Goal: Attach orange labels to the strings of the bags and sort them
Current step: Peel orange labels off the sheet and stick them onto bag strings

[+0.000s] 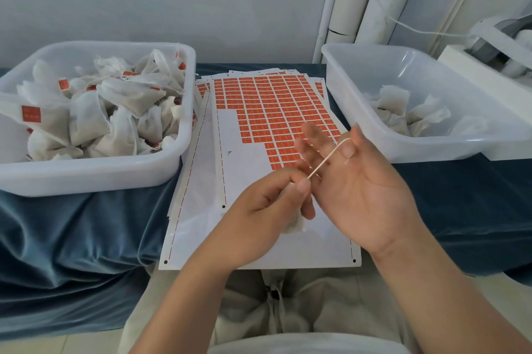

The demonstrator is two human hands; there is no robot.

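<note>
My left hand (pixel 267 207) curls round a small white bag (pixel 294 225), mostly hidden in the palm, and pinches the near end of its string (pixel 328 159). The string runs taut up and right to my right hand (pixel 359 189), which is palm up with fingers spread; its thumb presses the string's far end against a finger. Both hands hover over a sheet of orange labels (pixel 267 106), part of which is peeled bare. No label is visible on the string.
A white tub (pixel 95 175) on the left holds several bags with orange labels. A white tub (pixel 437 149) on the right holds a few bags without labels. Blue cloth (pixel 86 232) covers the table. White pipes and a machine stand at the back right.
</note>
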